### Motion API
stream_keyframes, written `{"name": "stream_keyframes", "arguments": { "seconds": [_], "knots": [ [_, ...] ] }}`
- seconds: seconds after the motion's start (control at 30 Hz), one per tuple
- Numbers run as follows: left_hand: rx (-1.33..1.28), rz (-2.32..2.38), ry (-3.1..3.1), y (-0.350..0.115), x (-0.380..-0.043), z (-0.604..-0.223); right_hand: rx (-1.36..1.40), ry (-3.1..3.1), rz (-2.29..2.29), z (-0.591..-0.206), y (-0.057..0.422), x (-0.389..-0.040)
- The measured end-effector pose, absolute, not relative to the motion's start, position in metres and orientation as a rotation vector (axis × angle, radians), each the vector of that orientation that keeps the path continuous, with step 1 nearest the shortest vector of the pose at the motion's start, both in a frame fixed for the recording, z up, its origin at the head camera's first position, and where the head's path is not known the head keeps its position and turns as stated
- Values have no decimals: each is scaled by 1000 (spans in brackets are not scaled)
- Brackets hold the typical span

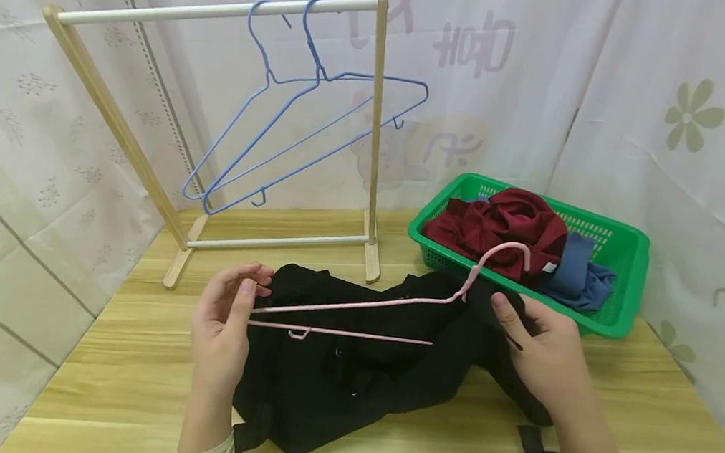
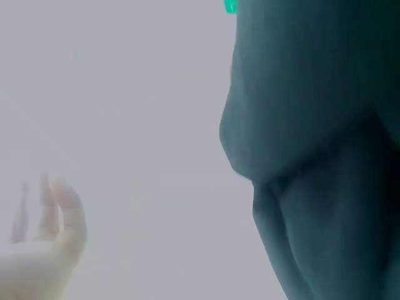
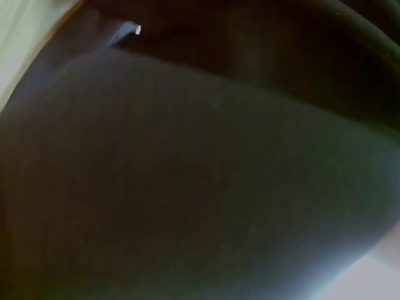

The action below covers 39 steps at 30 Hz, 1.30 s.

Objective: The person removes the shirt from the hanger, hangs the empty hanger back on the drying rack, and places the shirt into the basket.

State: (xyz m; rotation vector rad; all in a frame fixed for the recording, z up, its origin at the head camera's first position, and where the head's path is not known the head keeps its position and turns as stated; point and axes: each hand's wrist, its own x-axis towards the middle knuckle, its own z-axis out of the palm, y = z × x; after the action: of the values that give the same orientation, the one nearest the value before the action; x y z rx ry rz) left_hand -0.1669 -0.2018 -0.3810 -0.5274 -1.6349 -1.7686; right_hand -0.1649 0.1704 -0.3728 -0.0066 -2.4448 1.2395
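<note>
A pink hanger (image 1: pixel 356 304) lies across a black garment (image 1: pixel 322 388), its hook pointing up to the right. At the hanger's left end, my left hand (image 1: pixel 220 333) holds the pink wire between thumb and fingers. My right hand (image 1: pixel 548 354) grips the garment's right part, thumb on top of the cloth. The hanger's right part is hidden in the black fabric. In the left wrist view, the pale left hand (image 2: pixel 47 250) is washed out beside the dark garment (image 2: pixel 312 125). Dark cloth (image 3: pixel 187 169) fills most of the right wrist view.
A wooden rack (image 1: pixel 375 134) with a white rail (image 1: pixel 213 10) stands at the back left. Two blue hangers (image 1: pixel 281 122) hang on it. At the right, a green basket (image 1: pixel 632 279) contains maroon cloth (image 1: pixel 511 225) and blue cloth (image 1: pixel 575 270). Everything stands on a wood-grain table (image 1: pixel 129 379).
</note>
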Motion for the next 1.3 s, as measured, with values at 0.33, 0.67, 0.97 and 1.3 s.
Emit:
{"name": "stream_keyframes", "arguments": {
  "seconds": [0.33,0.67,0.97,1.3],
  "knots": [
    [-560,-588,-1899,-180,-162,-371,241,-2236,1762,-372,164,-157],
    [-636,-434,-2024,-171,-154,-373,387,-2591,1313,-368,158,-149],
    [-705,-382,-2120,-155,-155,-378,441,-2590,1210,-367,148,-150],
    [-817,-482,-2082,-146,-160,-383,513,-2462,1092,-374,147,-155]
  ]
}}
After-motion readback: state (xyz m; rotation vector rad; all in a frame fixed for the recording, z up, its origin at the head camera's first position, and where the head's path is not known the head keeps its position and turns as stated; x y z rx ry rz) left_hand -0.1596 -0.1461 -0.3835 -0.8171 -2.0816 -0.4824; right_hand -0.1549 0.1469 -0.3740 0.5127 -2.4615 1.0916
